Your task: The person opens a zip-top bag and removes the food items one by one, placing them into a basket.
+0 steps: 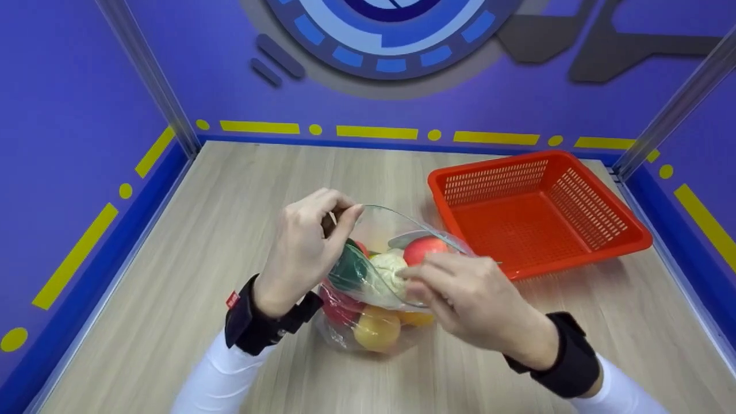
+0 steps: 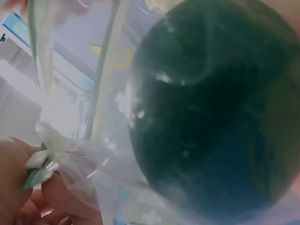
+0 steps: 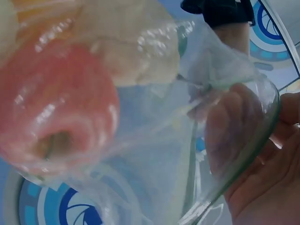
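Observation:
A clear plastic bag [image 1: 345, 336] with a green-edged mouth stands on the table, filled with fruit and vegetables. Inside show a dark green rounded item [image 2: 211, 108], a red apple [image 3: 61, 108], a pale cabbage-like piece [image 1: 388, 270] and a yellow fruit [image 1: 376, 329]. My left hand [image 1: 307, 238] pinches the bag's left corner between thumb and forefinger, close to a small white piece [image 2: 37, 159] on the green strip. At the right side of the mouth, my right hand [image 1: 471, 299] grips the rim with curled fingers; its fingertips are blurred.
A red plastic basket [image 1: 517, 230] with slotted walls stands behind and to the right of the bag. The wood-look table [image 1: 241, 184] is bounded by blue panels [image 1: 368, 109] at the back and both sides.

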Motion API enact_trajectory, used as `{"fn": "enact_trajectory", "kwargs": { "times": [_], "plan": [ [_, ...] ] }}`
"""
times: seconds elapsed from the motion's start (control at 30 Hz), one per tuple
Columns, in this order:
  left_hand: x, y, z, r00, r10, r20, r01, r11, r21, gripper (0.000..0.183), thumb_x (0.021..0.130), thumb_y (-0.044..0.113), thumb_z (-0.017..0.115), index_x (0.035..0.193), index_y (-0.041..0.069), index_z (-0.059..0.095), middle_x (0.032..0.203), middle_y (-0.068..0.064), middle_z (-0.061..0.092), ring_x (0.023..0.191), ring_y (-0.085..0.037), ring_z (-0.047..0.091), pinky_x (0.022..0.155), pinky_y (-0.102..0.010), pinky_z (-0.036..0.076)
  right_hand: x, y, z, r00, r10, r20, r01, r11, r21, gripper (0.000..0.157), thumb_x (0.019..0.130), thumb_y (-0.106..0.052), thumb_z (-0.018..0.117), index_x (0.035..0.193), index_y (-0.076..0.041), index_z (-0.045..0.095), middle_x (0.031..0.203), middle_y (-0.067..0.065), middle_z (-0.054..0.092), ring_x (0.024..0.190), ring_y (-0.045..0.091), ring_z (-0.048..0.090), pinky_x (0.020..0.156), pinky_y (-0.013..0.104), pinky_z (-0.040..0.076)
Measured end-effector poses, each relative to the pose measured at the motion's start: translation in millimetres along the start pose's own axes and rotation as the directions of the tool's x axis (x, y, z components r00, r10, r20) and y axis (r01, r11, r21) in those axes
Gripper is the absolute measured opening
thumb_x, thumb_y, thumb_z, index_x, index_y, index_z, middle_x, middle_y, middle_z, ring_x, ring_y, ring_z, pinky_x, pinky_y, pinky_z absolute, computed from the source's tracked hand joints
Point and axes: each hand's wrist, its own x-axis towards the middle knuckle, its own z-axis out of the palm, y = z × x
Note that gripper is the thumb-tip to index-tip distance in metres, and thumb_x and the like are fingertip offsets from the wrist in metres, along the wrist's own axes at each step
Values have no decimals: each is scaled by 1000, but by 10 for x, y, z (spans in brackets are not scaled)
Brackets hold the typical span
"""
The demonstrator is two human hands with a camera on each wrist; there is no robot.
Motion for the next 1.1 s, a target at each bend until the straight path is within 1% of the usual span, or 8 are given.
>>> {"fn": "enact_trajectory", "kwargs": {
  "times": [0.1,0.23,0.37,0.53,0.6,0.77,0.97,1.1],
  "plan": [
    [-23,8,5,1000,-1,1,1,1000,1,13,100,12,73,89,5,74,77,-4,67,64,-9,53,59,-19,43,148,74,-79,988,106,112,-109,994,21,14,100,-18,74,108,-7,76,91,2,74,68,9,62,60,18,54],
    [-51,-8,20,1000,-5,-2,5,1000,7,14,101,12,72,89,5,73,77,-4,66,63,-8,51,59,-18,42,314,143,-49,944,197,264,-199,980,-20,21,95,-24,80,109,-9,75,96,3,75,70,12,66,62,23,55],
    [-84,-39,34,1000,-15,-13,15,1000,4,14,101,12,72,88,5,72,76,-4,66,62,-7,50,58,-18,41,404,167,86,893,226,389,-194,974,-121,22,96,-27,79,109,-9,75,93,5,71,70,17,62,59,27,52],
    [-134,-79,71,998,-48,-27,47,999,-19,14,101,12,72,88,6,73,76,-3,67,61,-6,50,58,-17,43,457,189,280,799,266,540,-208,964,-167,24,93,-18,77,113,-6,74,97,10,70,76,22,64,64,31,56],
    [-156,-96,87,997,-67,-37,66,997,-31,13,101,12,72,90,6,74,76,-3,67,61,-6,50,58,-17,43,458,185,355,781,267,565,-208,964,-167,24,94,-17,75,115,-5,74,101,11,71,78,23,65,67,32,58],
    [-212,-146,124,990,-117,-74,113,992,-58,12,100,12,73,91,6,76,76,-3,67,60,-5,49,58,-16,41,431,149,465,798,242,552,-140,965,-220,20,96,-18,73,113,-7,74,102,11,72,79,24,66,64,31,56],
    [-272,-185,147,987,-119,-104,108,989,-98,10,99,11,74,92,4,77,77,-4,68,60,-5,49,57,-16,41,414,130,487,786,225,576,-112,968,-225,15,95,-11,76,108,-7,74,93,10,72,74,23,63,61,27,49],
    [-282,-217,158,988,-100,-121,89,991,-98,10,99,12,74,92,5,77,78,-4,68,61,-6,51,57,-16,42,406,142,457,824,203,529,-131,977,-171,20,93,-16,80,107,-5,74,89,8,71,75,23,64,61,27,51]
  ]
}}
